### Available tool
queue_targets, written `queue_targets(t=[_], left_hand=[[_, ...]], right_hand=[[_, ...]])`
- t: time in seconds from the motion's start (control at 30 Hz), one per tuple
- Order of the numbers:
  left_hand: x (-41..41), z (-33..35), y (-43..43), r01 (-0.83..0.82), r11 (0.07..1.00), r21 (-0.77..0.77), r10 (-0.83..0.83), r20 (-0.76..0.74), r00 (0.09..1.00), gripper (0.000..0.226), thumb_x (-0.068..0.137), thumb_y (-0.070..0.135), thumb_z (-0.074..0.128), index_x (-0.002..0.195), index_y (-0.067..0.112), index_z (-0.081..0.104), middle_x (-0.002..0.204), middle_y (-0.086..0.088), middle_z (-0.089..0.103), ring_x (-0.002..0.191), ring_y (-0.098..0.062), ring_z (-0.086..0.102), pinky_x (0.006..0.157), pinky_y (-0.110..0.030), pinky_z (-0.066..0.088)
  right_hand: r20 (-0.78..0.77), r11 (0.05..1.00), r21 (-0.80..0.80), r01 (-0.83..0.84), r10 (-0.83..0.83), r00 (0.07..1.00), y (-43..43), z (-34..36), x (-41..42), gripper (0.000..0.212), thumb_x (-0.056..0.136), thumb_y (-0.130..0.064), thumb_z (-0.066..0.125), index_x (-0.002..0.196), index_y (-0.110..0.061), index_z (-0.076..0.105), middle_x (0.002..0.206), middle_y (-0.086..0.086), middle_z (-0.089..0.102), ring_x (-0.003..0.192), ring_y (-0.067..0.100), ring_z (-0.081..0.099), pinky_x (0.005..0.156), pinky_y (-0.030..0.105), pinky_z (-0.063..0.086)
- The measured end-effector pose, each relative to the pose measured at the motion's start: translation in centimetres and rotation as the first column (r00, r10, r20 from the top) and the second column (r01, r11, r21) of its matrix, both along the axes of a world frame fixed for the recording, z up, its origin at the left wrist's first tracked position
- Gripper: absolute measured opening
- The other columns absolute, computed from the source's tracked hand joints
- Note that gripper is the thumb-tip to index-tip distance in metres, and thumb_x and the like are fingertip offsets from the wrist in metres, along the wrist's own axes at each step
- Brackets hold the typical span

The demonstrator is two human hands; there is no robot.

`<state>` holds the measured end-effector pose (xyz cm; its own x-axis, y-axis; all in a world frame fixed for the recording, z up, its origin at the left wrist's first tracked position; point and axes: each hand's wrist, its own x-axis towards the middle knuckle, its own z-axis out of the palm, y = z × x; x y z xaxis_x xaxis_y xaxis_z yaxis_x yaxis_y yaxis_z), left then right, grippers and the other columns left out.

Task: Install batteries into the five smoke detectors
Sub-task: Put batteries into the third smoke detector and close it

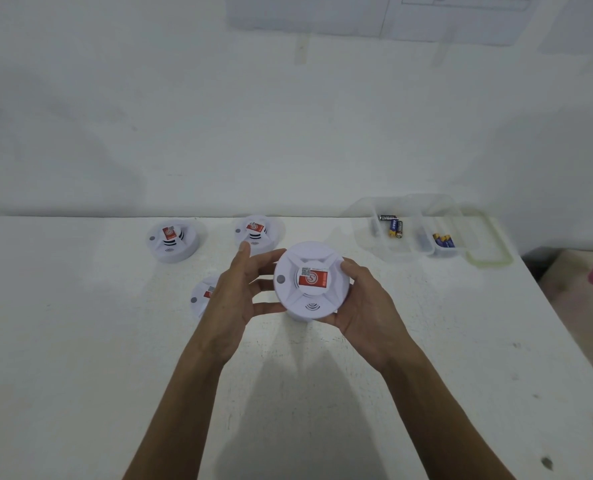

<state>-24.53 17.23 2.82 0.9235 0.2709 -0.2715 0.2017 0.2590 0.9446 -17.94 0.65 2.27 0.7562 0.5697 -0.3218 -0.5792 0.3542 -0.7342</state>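
Holds a white smoke detector [311,282] above the table [80,341], label up; clasps its right rim in the curled right hand [367,306]; touches its left rim with straight fingertips of the left hand [232,299].

Light: bright, even, washed-out white (slightly hazy) across the frame.
Shadows: soft grey wedges on the table [80,375] at lower centre.
Edges: wide-angle bowing; upper frame soft.
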Motion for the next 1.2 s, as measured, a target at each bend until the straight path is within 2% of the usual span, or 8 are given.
queue_targets(t=[0.2,0.5,0.73,0.9,1.2], left_hand=[[0.08,-0.05,0.02,0.004,1.000,0.006,-0.004,-0.015,1.000,0.070,0.074,0.064,0.031,0.119,0.021,0.061,0.107,0.000,0.069,0.097,-0.019,0.065,0.084,-0.042,0.056],[-0.03,-0.46,0.29,0.000,1.000,-0.008,0.000,0.004,1.000,0.067,0.078,0.064,0.032,0.117,0.021,0.064,0.105,-0.001,0.070,0.092,-0.016,0.068,0.078,-0.040,0.057],[-0.02,-0.38,0.18,0.005,1.000,-0.008,-0.005,0.005,1.000,0.069,0.077,0.064,0.032,0.120,0.020,0.062,0.108,-0.002,0.070,0.094,-0.018,0.067,0.080,-0.041,0.057],[0.09,-0.49,0.19,0.006,1.000,-0.011,-0.006,0.002,1.000,0.069,0.077,0.064,0.032,0.120,0.020,0.063,0.108,-0.003,0.069,0.095,-0.018,0.067,0.081,-0.042,0.057],[0.25,-0.70,0.19,0.000,1.000,-0.016,0.000,-0.016,1.000,0.069,0.077,0.064,0.031,0.120,0.020,0.062,0.109,-0.003,0.069,0.098,-0.020,0.066,0.082,-0.043,0.056]], right_hand=[[-0.009,1.000,0.005,0.004,-0.004,1.000,-0.02,-0.02,0.04,0.036,0.088,-0.029,0.045,0.114,-0.010,0.061,0.108,0.012,0.070,0.091,0.025,0.070,0.067,0.037,0.059],[0.013,1.000,0.011,-0.014,0.014,1.000,-0.08,0.12,-0.04,0.045,0.086,-0.030,0.047,0.123,-0.006,0.058,0.119,0.018,0.065,0.099,0.029,0.066,0.077,0.044,0.057],[0.014,1.000,0.005,-0.012,0.012,1.000,-0.04,0.14,-0.11,0.046,0.085,-0.030,0.048,0.123,-0.005,0.058,0.120,0.019,0.063,0.100,0.030,0.064,0.078,0.045,0.056],[0.019,1.000,-0.017,-0.004,0.004,1.000,-0.11,-0.05,0.02,0.052,0.085,-0.031,0.049,0.128,-0.002,0.054,0.126,0.022,0.060,0.111,0.037,0.059,0.083,0.048,0.054],[0.017,0.999,-0.036,0.010,-0.009,1.000,-0.07,-0.56,0.27,0.052,0.087,-0.031,0.048,0.130,-0.002,0.052,0.127,0.021,0.059,0.109,0.036,0.060,0.077,0.045,0.057]])
